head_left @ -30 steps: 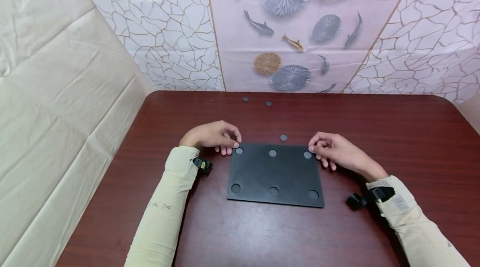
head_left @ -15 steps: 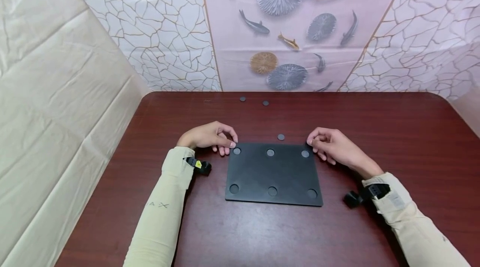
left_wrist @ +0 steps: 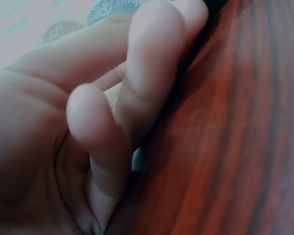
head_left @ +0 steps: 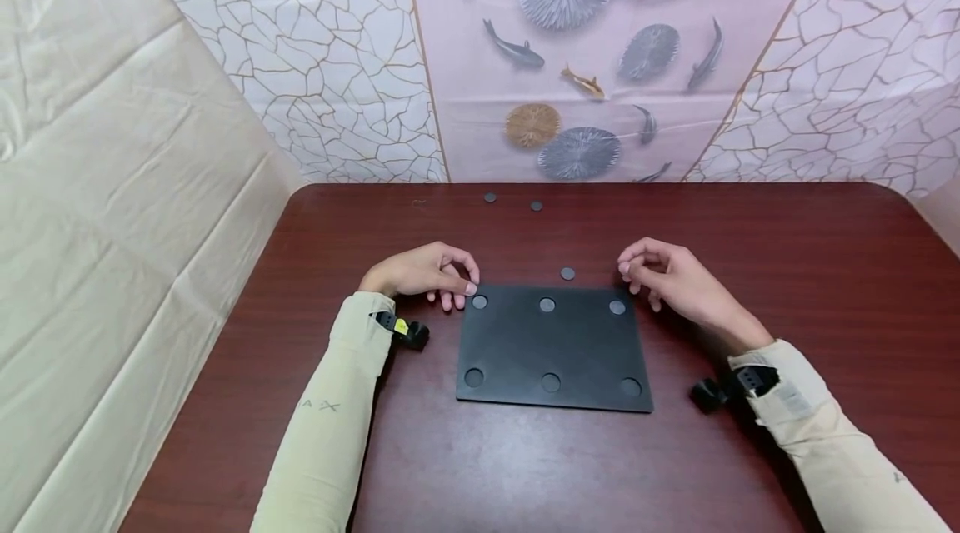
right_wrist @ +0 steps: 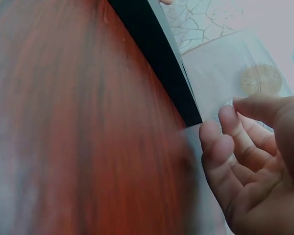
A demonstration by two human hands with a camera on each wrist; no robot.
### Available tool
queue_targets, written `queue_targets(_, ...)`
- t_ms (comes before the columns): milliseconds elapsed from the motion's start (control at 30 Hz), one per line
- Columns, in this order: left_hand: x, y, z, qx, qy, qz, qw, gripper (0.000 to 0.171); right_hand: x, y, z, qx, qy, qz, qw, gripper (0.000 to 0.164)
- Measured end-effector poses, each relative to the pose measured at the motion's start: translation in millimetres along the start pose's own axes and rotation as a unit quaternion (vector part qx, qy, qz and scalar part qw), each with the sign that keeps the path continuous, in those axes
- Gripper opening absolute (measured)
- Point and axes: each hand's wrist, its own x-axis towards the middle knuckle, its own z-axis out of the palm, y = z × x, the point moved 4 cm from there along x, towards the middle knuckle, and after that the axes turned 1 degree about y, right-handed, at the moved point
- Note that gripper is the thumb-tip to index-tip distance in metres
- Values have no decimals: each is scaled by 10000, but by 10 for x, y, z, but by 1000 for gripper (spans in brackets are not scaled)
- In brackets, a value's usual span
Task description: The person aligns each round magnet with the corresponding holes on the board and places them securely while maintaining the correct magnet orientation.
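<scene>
A black rectangular board lies flat on the table. Three lighter grey discs show in its far row of round recesses, such as the middle disc; the near row of recesses looks dark. My left hand pinches the board's far left corner, thumb on top and fingers curled. Its lower fingers fill much of the left wrist view. Just off the far right corner, my right hand is raised with loosely bent fingers and nothing in them. In the right wrist view, the board's edge ends beside those fingertips.
One loose grey disc lies just behind the board. Near the table's back edge are a second disc and a third disc. Patterned sheeting hangs behind the dark red table.
My right hand has come off the board's far right corner and moved slightly up and away. My left hand stays at its corner; the board lies as before.
</scene>
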Motion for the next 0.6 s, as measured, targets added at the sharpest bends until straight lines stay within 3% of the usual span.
queue_targets(300,18,-20,17,-11,-94,-29,10000,18,137,-169,8,-302,168,-164,9993,31)
queue_targets(600,10,-6,-3,-83,-60,-9,9999,20,372,-289,71,-577,312,-265,9975,32)
